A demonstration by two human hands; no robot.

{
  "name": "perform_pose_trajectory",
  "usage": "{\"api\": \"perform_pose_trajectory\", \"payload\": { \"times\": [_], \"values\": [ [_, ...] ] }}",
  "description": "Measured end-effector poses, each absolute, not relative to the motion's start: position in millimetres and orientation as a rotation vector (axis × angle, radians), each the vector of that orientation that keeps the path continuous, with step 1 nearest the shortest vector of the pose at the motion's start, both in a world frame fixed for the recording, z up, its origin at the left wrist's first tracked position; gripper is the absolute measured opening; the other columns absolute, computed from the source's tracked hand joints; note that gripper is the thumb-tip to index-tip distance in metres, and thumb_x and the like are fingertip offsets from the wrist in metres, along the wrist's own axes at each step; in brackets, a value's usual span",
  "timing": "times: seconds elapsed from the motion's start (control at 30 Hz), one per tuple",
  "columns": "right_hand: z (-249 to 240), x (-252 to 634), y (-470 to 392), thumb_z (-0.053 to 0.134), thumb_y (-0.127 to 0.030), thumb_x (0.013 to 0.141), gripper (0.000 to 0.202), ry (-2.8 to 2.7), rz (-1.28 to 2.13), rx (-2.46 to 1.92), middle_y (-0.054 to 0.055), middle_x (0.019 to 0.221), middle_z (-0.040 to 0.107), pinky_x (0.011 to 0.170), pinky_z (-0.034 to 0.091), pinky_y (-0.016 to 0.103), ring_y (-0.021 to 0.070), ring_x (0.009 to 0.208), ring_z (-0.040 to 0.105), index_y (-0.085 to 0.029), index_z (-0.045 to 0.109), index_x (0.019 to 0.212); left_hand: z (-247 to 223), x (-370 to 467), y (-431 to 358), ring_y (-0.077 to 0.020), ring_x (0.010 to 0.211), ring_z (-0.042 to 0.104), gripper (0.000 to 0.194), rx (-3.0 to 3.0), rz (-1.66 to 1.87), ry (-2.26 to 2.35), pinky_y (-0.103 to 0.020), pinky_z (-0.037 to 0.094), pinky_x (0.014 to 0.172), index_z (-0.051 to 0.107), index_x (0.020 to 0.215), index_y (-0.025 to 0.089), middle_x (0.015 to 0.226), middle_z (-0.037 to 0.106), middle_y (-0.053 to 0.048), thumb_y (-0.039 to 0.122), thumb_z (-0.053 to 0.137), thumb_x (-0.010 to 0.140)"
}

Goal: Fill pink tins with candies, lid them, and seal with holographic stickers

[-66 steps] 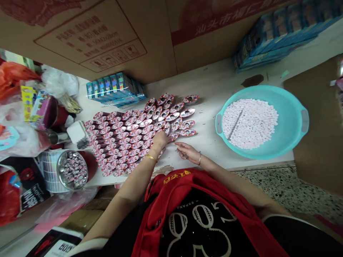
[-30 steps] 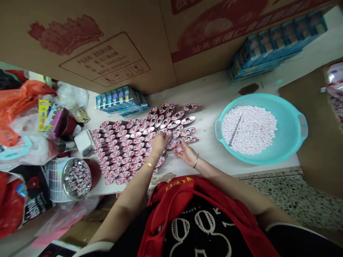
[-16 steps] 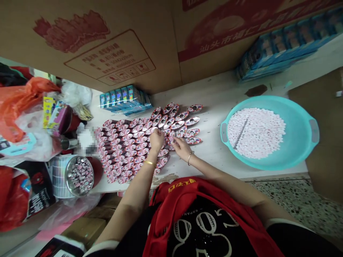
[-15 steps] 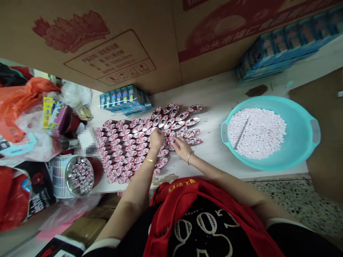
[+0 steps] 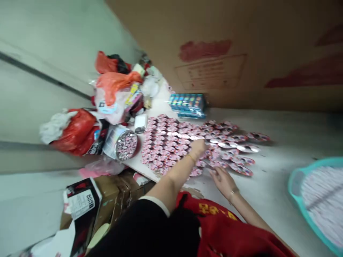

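Rows of small oval-topped pink packs (image 5: 160,142) stand close together on the white table. Toward the right, the looser packs (image 5: 242,169) have dark openings and shiny rims. My left hand (image 5: 198,147) is closed over the middle of the rows, and whatever its fingers hold is hidden. Nearer my body, at the front edge of the packs, is my right hand (image 5: 224,181). Its fingers look loosely apart, with nothing visible in them, though blur softens them. At the right lies a turquoise basin (image 5: 294,182) of pale pink pieces with a thin stick across them.
Behind the packs sits a wrapped bundle of blue boxes (image 5: 187,104) against a large carton (image 5: 257,32). A round tub (image 5: 126,145) of small pieces and a white box (image 5: 140,123) stand left. Plastic bags (image 5: 115,87) crowd the corner, and cartons (image 5: 107,194) lie below the table.
The view has swung left, so the basin is partly cut off and the left wall shows. My right hand has drawn back from the packs; my left hand remains over them.
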State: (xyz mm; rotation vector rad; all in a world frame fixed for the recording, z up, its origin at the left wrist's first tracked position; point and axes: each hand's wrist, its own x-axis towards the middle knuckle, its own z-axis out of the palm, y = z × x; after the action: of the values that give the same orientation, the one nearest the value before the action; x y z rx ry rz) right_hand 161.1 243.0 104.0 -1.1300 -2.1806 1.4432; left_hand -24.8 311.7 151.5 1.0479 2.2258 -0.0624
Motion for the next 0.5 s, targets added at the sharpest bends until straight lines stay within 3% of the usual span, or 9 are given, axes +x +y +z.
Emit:
{"api": "perform_pose_trajectory", "payload": {
  "times": [0.07,0.13,0.23,0.37,0.5],
  "values": [
    [91,170,227,0.043,-0.059,0.085,0.042,-2.182,1.449,-1.154,0.012,0.079,0.064,0.072,0.052,0.042,0.0257,0.073,0.063,-0.022,0.064,0.083,146,-27,285,-0.0232,0.096,0.065,0.036,1.033,0.076,2.277,-0.03,0.046,0.079,0.066,0.1,0.016,0.1,0.069,-0.016,0.048,0.058,0.085],
    [82,171,212,0.047,-0.061,0.081,0.04,-2.208,1.452,-1.186,0.011,0.076,0.064,0.063,0.054,0.041,0.0251,0.065,0.063,-0.024,0.063,0.077,137,-33,248,-0.0197,0.083,0.064,0.037,0.968,0.493,2.257,-0.03,0.046,0.075,0.065,0.101,0.016,0.089,0.069,-0.011,0.049,0.056,0.086],
    [88,139,197,0.051,-0.059,0.078,0.036,-2.247,1.417,-1.17,0.012,0.082,0.066,0.058,0.055,0.04,0.026,0.067,0.065,-0.025,0.064,0.082,129,-62,180,-0.0164,0.074,0.06,0.033,0.82,0.955,2.166,-0.028,0.046,0.071,0.063,0.102,0.018,0.083,0.067,-0.006,0.045,0.058,0.084],
    [133,4,184,0.049,-0.051,0.085,0.035,-2.374,1.345,-0.852,0.013,0.099,0.065,0.083,0.055,0.042,0.0272,0.095,0.064,-0.022,0.062,0.1,139,-139,80,-0.0158,0.078,0.06,0.031,0.463,1.357,2.221,-0.028,0.047,0.073,0.061,0.098,0.018,0.089,0.066,-0.006,0.045,0.053,0.085],
    [181,-198,143,0.042,-0.04,0.093,0.036,-2.467,1.444,-0.345,0.014,0.115,0.058,0.096,0.047,0.039,0.024,0.109,0.057,-0.019,0.055,0.119,156,-213,-24,-0.0165,0.072,0.058,0.033,0.31,1.36,2.286,-0.029,0.047,0.069,0.062,0.095,0.019,0.082,0.065,-0.004,0.047,0.048,0.087]
  ]
}}
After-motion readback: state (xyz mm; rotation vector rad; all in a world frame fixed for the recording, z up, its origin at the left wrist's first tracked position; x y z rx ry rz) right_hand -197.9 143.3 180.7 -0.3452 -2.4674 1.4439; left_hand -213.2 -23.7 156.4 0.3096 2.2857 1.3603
